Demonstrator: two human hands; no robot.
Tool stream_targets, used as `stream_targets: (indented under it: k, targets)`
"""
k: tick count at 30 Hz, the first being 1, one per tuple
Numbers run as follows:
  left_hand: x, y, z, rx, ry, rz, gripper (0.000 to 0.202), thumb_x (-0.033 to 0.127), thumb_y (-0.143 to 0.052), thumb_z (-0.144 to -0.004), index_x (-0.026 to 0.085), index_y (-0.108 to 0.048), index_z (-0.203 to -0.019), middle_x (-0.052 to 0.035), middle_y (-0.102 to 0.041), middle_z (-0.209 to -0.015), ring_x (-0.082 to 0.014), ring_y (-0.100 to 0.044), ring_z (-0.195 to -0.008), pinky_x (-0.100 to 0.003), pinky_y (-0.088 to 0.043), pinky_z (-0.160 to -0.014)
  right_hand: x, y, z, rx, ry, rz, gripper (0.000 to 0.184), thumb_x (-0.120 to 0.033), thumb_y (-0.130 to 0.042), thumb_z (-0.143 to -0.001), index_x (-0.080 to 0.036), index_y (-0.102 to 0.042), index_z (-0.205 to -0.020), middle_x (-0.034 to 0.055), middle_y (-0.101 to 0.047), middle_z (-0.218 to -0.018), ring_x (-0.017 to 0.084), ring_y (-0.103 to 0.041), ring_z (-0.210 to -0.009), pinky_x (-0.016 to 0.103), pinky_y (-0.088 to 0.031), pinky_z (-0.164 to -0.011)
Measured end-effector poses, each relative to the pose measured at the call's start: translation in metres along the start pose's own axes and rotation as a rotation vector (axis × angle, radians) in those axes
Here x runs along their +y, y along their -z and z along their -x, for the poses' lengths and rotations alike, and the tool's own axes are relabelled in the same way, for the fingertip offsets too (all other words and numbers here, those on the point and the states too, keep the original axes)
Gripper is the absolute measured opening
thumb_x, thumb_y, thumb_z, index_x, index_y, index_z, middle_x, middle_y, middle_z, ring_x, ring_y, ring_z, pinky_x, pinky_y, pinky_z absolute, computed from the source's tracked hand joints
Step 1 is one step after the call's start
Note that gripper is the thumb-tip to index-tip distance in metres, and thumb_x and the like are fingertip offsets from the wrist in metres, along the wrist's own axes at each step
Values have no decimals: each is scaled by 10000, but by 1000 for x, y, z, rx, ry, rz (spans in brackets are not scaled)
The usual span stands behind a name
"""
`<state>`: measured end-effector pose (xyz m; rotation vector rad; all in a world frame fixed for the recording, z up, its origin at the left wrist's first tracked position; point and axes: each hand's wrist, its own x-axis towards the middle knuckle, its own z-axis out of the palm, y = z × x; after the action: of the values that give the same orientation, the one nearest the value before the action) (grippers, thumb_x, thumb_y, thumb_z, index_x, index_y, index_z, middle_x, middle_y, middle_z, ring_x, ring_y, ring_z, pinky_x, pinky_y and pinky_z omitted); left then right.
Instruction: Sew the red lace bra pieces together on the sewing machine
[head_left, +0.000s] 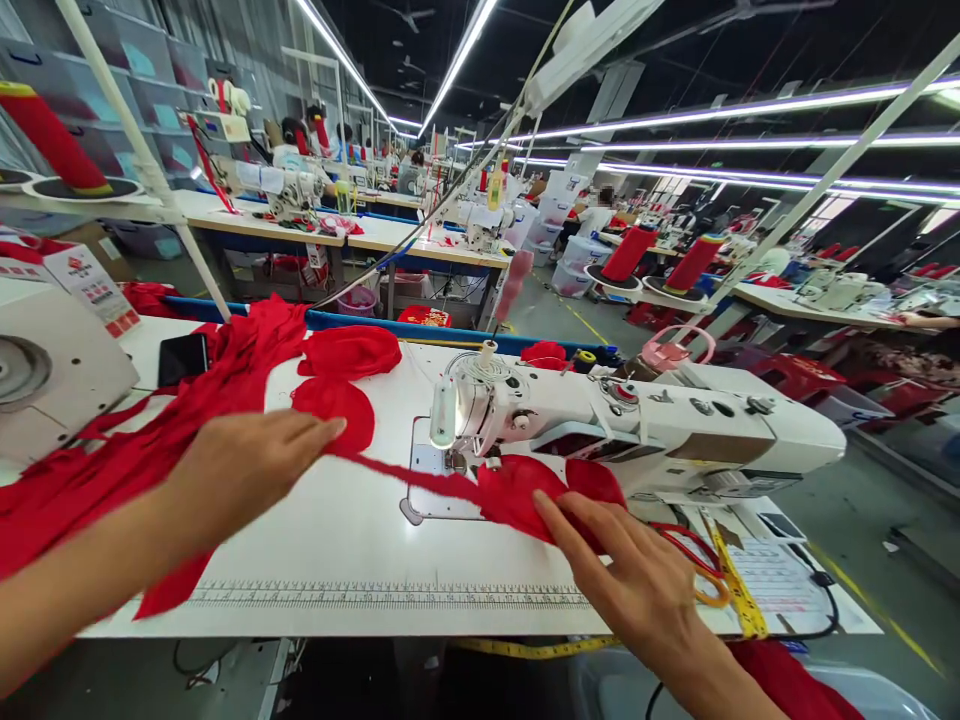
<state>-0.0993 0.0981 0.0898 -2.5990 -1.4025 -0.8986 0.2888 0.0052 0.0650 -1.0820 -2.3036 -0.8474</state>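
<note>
My left hand (259, 465) is closed, its thumb and fingers pinching one end of a narrow red fabric strip (420, 480). The strip runs across under the needle area of a white sewing machine (660, 420) to a wider red fabric piece (517, 490). On that piece lie the stretched fingers of my right hand (637, 560), spread and pressing it against the machine bed. A rounded red fabric piece (356, 412) rests just behind my left fingertips, with another folded red piece (352, 350) beyond it.
A long red fabric heap (247, 350) covers the table's left side, near a black phone (182, 358). Red-handled scissors (686, 540) and a yellow tape measure (735, 580) lie at right. A printed ruler (390, 596) follows the front edge. Red thread cones (630, 252) stand behind.
</note>
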Motion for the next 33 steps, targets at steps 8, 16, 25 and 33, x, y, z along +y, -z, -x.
stream_targets:
  k: [8, 16, 25, 33]
  targets:
    - [18, -91, 120, -38, -230, -217, 417, 347, -520, -992, 161, -561, -1363, -177, -611, -1337, -332, -583, -1225, -488, -428, -1064, -11, -29, 55, -386, -38, -211, 443, -65, -492, -870, -156, -614, -1286, 180, -625, -1269, 281, -608, -1098, 425, -510, -889]
    - [51, -93, 88, -10, -199, -32, 147, 144, -571, -926, 146, -668, -1036, -102, -676, -1020, -235, -630, -938, -399, -508, -868, -56, -68, 20, -309, 30, -577, 324, -37, -439, -947, -165, -624, -1181, 93, -693, -1113, 196, -610, -1068, 392, -459, -987]
    - [11, -97, 104, -96, -226, 22, 288, 183, -526, -940, 213, -685, -1178, -94, -685, -1143, -244, -646, -1028, -364, -501, -898, -29, -60, 60, -201, -131, -436, 296, -73, -498, -936, -142, -629, -1192, 142, -654, -1123, 241, -592, -1057, 410, -510, -904]
    - [92, -108, 58, -116, 166, 448, 227, 374, -552, -953, 257, -687, -1093, -49, -703, -1053, -210, -657, -944, -284, -514, -767, -29, -58, 69, -110, -4, -300, 256, -42, -510, -932, -116, -672, -1116, 101, -712, -976, 195, -631, -894, 338, -497, -773]
